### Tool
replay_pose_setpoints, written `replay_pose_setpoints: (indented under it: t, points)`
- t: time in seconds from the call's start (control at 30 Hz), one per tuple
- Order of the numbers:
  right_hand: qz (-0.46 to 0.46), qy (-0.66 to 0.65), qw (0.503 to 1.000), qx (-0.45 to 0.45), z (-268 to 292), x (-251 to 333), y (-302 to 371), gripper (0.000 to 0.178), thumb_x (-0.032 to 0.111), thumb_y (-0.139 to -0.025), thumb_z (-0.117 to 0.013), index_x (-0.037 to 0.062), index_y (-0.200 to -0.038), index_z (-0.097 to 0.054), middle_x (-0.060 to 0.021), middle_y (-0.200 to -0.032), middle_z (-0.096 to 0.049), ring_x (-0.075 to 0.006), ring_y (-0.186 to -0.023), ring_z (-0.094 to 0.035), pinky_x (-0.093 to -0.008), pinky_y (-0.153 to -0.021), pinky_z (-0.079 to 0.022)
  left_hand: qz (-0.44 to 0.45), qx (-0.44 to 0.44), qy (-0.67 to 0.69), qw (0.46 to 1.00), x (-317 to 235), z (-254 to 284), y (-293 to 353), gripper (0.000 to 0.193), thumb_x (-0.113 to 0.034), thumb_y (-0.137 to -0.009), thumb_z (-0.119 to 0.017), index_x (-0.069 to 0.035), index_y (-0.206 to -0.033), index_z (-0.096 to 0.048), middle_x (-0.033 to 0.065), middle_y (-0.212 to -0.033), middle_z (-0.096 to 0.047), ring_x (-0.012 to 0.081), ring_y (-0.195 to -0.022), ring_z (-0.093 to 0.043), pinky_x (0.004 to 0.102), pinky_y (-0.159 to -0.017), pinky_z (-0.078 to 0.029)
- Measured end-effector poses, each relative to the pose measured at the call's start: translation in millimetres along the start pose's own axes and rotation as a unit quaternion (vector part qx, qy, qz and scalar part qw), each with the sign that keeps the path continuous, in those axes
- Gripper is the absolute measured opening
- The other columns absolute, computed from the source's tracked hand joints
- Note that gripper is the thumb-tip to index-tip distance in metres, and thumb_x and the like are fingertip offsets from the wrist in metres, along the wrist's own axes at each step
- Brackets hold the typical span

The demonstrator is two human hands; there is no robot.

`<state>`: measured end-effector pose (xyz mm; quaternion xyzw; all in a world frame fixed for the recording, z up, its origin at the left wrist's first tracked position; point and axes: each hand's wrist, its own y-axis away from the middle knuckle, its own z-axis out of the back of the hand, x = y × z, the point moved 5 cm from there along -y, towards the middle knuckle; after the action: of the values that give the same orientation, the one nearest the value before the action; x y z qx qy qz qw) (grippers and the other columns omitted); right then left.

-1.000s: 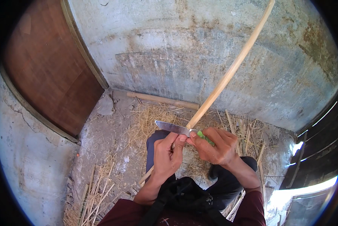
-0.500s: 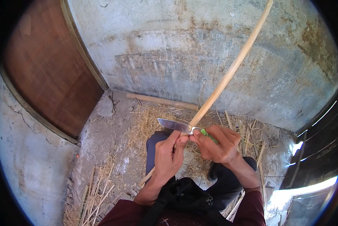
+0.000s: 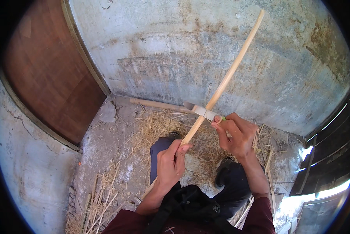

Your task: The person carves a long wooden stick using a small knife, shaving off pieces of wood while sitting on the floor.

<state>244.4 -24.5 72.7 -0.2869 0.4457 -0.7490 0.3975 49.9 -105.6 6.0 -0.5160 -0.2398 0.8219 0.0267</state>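
Left hand (image 3: 173, 163): closed around a long pale stick (image 3: 227, 82), which slants up to the right before the concrete wall (image 3: 182, 50). Right hand (image 3: 237, 134): closed on a knife (image 3: 200, 110), blade laid across the stick. Below: straw (image 3: 155, 128) on the floor (image 3: 104, 144).

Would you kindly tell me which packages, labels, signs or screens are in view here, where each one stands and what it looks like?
None: no package, label, sign or screen shows.
In view instead: a long pale stick held by the left hand, slanting up across the stained grey wall.
A knife with a green handle in the right hand, its blade laid across the stick.
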Motion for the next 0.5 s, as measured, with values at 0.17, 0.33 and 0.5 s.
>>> replay_pose_setpoints:
  t: [0.17, 0.33, 0.5]
  points:
    - [-0.001, 0.003, 1.0, -0.005, 0.7, -6.1, 0.6, 0.015, 0.003, -0.083, -0.088, 0.0046, -0.086, -0.074, -0.0091, -0.071, -0.067, -0.0214, -0.053, -0.062, -0.0325, -0.046, -0.043, 0.013, 0.056, 0.002, 0.998, -1.2, -1.2, 1.1, 0.018, -0.014, -0.112, -0.058, -0.001, -0.115, -0.069, 0.0086, -0.064, -0.055, 0.0165, -0.05, -0.048, 0.0327, -0.049, -0.037]
    - [-0.042, 0.021, 0.997, -0.06, 11.0, -37.4, -8.6, 0.014, 0.001, -0.085, -0.086, 0.0033, -0.085, -0.072, -0.0104, -0.071, -0.067, -0.0225, -0.054, -0.063, -0.032, -0.047, -0.043, 0.003, 0.032, -0.01, 0.999, 4.8, 2.3, 12.0, 0.024, -0.02, -0.114, -0.054, -0.002, -0.113, -0.071, 0.0018, -0.063, -0.048, 0.0091, -0.055, -0.043, 0.0306, -0.052, -0.034]
    - [-0.031, -0.003, 0.999, -0.045, 7.6, -27.0, -1.7, 0.015, 0.002, -0.085, -0.086, 0.003, -0.084, -0.071, -0.0109, -0.069, -0.066, -0.0221, -0.054, -0.064, -0.0321, -0.047, -0.043, 0.021, 0.06, 0.001, 0.998, 10.8, 0.6, 13.6, 0.023, -0.019, -0.114, -0.055, -0.001, -0.116, -0.07, 0.0013, -0.065, -0.048, 0.0085, -0.057, -0.044, 0.0298, -0.053, -0.035]
